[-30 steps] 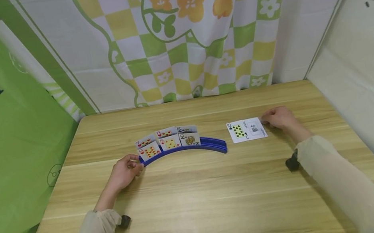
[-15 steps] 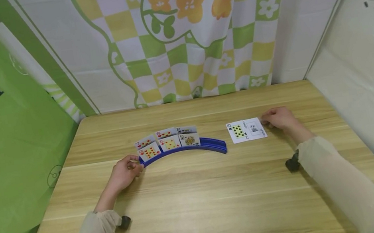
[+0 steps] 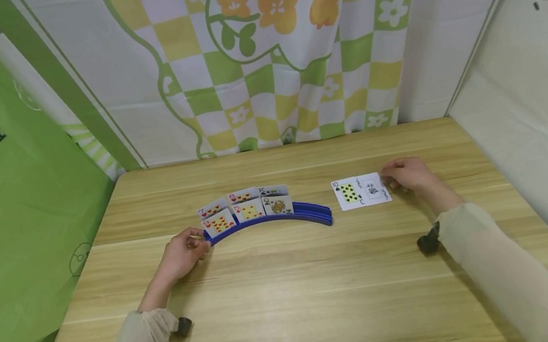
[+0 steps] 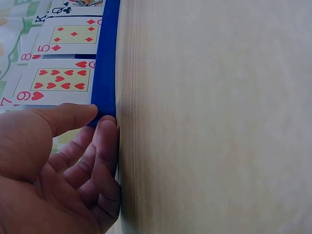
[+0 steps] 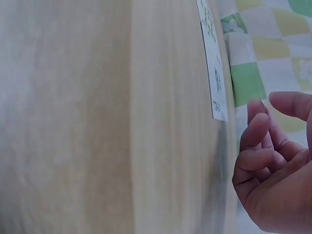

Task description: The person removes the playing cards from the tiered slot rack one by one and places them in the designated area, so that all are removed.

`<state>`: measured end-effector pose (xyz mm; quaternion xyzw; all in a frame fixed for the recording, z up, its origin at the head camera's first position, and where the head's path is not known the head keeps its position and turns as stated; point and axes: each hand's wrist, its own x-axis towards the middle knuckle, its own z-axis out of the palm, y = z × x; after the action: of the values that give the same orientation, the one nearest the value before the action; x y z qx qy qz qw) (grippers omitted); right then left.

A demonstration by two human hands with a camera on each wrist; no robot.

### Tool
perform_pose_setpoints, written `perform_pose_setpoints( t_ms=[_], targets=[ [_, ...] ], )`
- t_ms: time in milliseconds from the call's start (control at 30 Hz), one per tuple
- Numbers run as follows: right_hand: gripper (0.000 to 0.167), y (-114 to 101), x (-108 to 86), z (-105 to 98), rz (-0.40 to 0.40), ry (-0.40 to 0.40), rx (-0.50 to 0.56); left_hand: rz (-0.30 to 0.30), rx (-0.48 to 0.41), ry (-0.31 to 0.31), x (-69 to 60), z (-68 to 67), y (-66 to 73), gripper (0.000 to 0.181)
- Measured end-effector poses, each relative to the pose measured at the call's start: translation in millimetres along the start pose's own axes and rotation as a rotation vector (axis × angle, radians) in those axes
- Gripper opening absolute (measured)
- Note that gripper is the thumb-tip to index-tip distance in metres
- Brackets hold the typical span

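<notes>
My left hand (image 3: 182, 252) pinches the left end of a curved blue card holder (image 3: 312, 210) between thumb and fingers, as the left wrist view shows. In the holder's front row stand a nine of hearts (image 4: 61, 79), a five of diamonds (image 4: 73, 35) and a queen of clubs (image 3: 279, 205). Behind them rise a seven of hearts (image 3: 212, 208), an eight of hearts (image 3: 243, 194) and a black king (image 3: 273, 190). A black ten (image 3: 349, 194) and a white card with a dark drawing (image 3: 373, 188) lie right of the holder. Beside them is my right hand (image 3: 407, 172), fingers loosely bent, holding nothing.
The wooden table (image 3: 295, 310) runs back to a checkered curtain (image 3: 288, 86). Green cloth (image 3: 1, 194) hangs at the left and white cloth (image 3: 534, 96) at the right. The right part of the holder shows bare slots.
The right hand has shifted very slightly left at the edge of the white card. The left hand, the holder and the cards look unmoved.
</notes>
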<state>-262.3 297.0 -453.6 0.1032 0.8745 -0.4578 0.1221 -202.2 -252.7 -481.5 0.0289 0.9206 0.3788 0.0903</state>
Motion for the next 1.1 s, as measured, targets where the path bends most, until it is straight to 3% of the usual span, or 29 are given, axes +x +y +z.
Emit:
perform_pose_setpoints(
  t_ms=[900,1100],
  targets=[
    [0.038,-18.7,-13.1,14.0,-0.076,-0.074,0.072,-0.007,0.020,0.003,-0.8,0.0,1.7,0.035],
    [0.037,-23.8,-15.3,18.6,-0.110,-0.089,0.018,0.001,0.016,0.004,-1.3,0.0,1.7,0.036]
  ],
)
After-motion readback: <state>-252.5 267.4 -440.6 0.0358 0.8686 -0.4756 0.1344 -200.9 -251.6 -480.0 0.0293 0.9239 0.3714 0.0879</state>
